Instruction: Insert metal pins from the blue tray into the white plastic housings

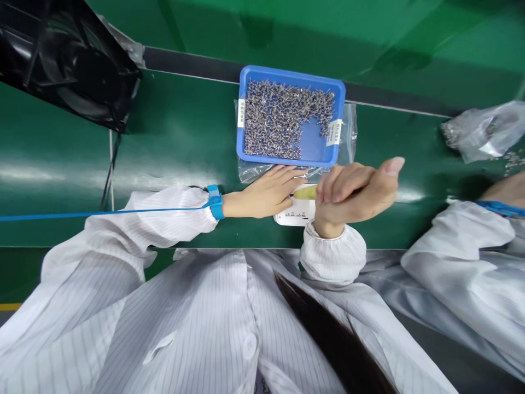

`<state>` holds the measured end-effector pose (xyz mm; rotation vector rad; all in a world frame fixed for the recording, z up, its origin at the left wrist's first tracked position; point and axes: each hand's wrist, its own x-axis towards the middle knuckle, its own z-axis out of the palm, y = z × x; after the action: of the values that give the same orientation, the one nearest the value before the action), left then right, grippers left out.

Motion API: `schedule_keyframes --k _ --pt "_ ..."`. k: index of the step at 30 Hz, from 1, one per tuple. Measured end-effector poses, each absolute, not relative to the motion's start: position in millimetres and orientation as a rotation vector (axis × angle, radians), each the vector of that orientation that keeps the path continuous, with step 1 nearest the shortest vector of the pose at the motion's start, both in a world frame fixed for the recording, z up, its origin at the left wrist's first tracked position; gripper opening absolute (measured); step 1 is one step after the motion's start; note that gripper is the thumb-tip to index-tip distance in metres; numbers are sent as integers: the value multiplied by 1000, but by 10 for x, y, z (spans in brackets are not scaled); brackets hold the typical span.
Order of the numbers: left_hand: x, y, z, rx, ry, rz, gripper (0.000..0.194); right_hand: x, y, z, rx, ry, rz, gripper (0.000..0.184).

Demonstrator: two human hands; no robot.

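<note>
My left hand (266, 192) lies with its fingers stretched out beside a flat white plate-like piece (298, 214) with small dark markings, its thumb over the piece's left part. In my right hand (353, 191) the fingers are wrapped round a yellow-handled screwdriver (305, 192), and the thumb sticks out to the right. The tool's thin dark tip points left towards my left hand; where it ends is hidden. Just beyond both hands, a blue tray (287, 162) holds many small metal screw-like parts (274, 120).
A clear plastic bag (350, 128) lies under the tray. A black fan (88, 71) stands at the far left. A blue wrist-strap cord (106, 214) runs left from my left wrist. On the right are another plastic bag (492, 131) and a co-worker's sleeve (463, 241).
</note>
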<state>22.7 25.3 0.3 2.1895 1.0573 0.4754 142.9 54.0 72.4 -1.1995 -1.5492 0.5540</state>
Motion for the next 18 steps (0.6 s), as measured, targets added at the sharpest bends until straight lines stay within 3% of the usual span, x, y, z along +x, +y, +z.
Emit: schedule_keyframes --k 3,6,11,18 --pt "233 245 -22 2182 1061 500 52 1491 560 699 -1238 -1611 622 82" --pt "233 241 -25 2178 1062 500 52 1511 581 673 -1233 -1543 721 82" --pt "238 242 -30 2197 1063 494 53 1418 583 643 -1236 -1609 597 86" --pt "212 241 -3 2134 1016 446 65 1508 323 542 -913 -1482 706 60"
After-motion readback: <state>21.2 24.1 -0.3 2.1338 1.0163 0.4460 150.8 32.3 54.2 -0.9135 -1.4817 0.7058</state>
